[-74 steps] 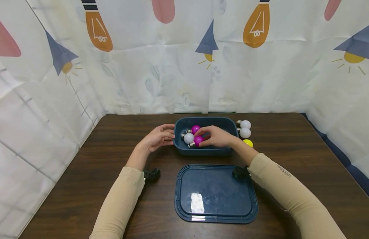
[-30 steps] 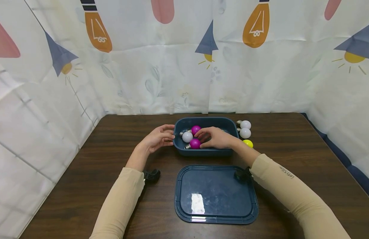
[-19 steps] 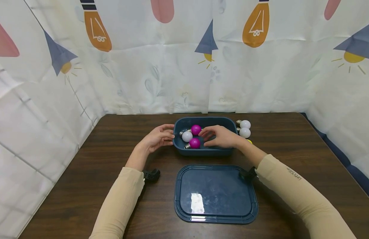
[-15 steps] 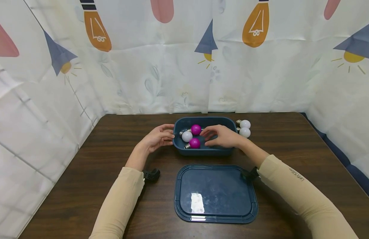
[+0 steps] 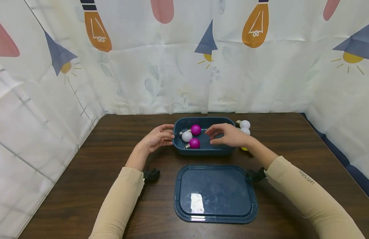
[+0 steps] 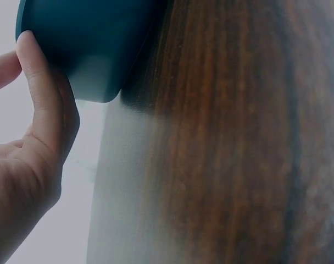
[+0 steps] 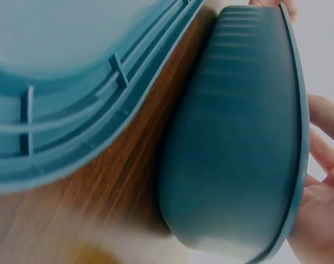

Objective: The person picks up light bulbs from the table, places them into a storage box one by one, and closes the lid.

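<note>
At left end of bin, left hand: touching it with relaxed fingers, perhaps for steadiness
Over bin, right hand: holding nothing, fingers loosely curved
Inside bin, bulbs: presumably kept from rolling

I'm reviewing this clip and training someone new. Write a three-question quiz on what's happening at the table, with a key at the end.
1. Count: how many magenta bulbs show inside the bin?
2. True or false: the flat tray lies nearer the person than the bin does.
3. Choose: where is the right hand?
A) over the flat tray
B) over the bin
C) out of view

Key: 1. Two. 2. True. 3. B.
</note>
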Motion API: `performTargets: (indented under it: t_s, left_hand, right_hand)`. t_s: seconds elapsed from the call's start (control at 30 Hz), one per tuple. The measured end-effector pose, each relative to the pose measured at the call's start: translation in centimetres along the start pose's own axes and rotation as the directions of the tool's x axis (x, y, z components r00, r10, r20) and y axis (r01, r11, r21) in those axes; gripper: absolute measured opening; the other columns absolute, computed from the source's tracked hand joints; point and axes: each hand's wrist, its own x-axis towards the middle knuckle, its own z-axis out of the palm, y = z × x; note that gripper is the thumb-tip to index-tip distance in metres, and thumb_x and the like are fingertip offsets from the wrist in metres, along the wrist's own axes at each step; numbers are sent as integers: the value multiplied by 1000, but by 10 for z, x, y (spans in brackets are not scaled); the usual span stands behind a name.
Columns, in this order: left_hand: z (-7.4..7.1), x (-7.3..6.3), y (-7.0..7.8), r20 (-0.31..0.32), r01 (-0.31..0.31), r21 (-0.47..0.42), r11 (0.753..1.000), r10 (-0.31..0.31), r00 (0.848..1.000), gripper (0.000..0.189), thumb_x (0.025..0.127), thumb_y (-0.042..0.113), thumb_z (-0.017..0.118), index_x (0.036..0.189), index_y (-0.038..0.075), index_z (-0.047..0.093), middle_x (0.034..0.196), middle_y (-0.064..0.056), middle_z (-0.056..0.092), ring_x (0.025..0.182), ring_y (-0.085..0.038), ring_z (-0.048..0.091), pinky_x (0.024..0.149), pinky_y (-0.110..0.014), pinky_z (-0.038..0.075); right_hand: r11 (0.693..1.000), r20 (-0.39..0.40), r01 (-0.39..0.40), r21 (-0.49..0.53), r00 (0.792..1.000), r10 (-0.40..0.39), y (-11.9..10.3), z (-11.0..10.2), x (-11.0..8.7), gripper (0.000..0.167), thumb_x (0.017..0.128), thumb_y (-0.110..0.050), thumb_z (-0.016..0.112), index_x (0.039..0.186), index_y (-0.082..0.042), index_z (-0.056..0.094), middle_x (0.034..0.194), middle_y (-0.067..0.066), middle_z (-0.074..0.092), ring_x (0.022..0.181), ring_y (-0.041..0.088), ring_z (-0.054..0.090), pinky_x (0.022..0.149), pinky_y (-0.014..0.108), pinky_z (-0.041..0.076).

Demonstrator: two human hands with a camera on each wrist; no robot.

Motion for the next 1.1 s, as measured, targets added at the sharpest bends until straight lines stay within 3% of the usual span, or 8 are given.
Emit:
performTargets:
  t_s: [0.67,1.1]
  left_hand:
    - [-1,0,0,4,6,0,1000,-6,1000,61,97,-7,59,153,-1,34,122,-21,52,82,-17,67,73,-28,62]
    - [-1,0,-1,2,3,-3,1000,-3,1000,61,97,-7,59,152,-1,35,119,-20,53,80,-17,66,72,-27,62]
  right_hand:
    - [1000,-55,-2,30,998,4,-4,-14,-20,38,97,-12,74,132,-4,64,133,19,62,118,28,64,92,35,57]
    - [1000,-97,-16,-1,995,16,-3,-22,-35,37,98,-17,74,132,-7,64,131,9,65,119,27,64,99,46,53]
